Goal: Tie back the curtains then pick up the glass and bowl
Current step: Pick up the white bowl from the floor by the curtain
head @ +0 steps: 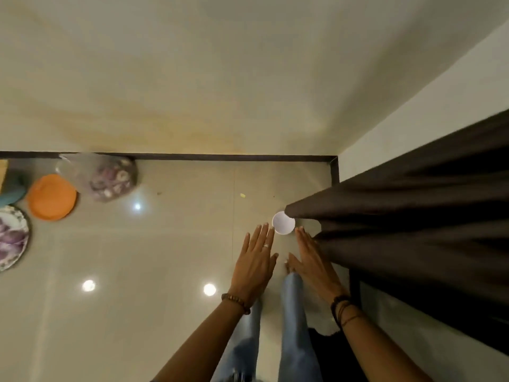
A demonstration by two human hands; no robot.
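Left hand [254,260] and right hand [312,260], both flat with fingers straight, holding nothing. Beyond the fingertips, a small round white bowl [283,223] on the glossy floor [165,244], its far edge under the dark, pleated curtain [413,210].

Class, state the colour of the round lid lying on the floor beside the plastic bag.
Orange; the lid shows best in the head view.

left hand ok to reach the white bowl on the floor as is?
Probably yes. The left hand is open, its fingers pointing at the white bowl with bare floor between; the curtain overlaps only the bowl's far-right rim.
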